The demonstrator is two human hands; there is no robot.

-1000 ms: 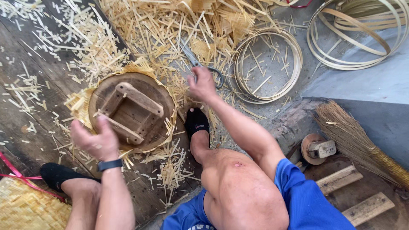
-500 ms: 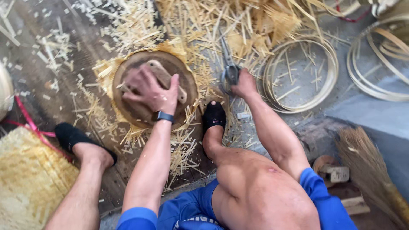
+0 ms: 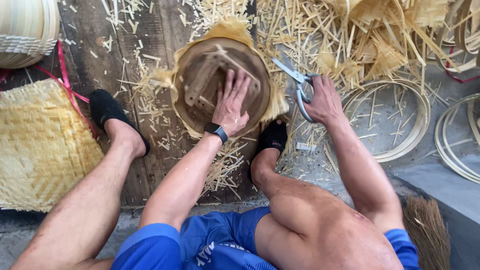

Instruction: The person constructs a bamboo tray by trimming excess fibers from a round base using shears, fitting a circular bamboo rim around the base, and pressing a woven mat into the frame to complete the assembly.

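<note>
Round wooden form [image 3: 200,75] lies on floor planks [image 3: 150,130] atop woven bamboo, between the feet. Left hand [image 3: 231,102] pressed flat on it, grip open. Right hand [image 3: 324,100] closed around scissors [image 3: 298,85], beside form's right edge.

Single head-worn view, looking almost straight down from above the seated person's knees onto the floor, at close range. The round wooden form [image 3: 220,87] sits just above frame centre; woven mat [image 3: 42,145] to its left, bamboo hoops [image 3: 395,120] to its right, apparently a broom [image 3: 427,232] at lower right.
</note>
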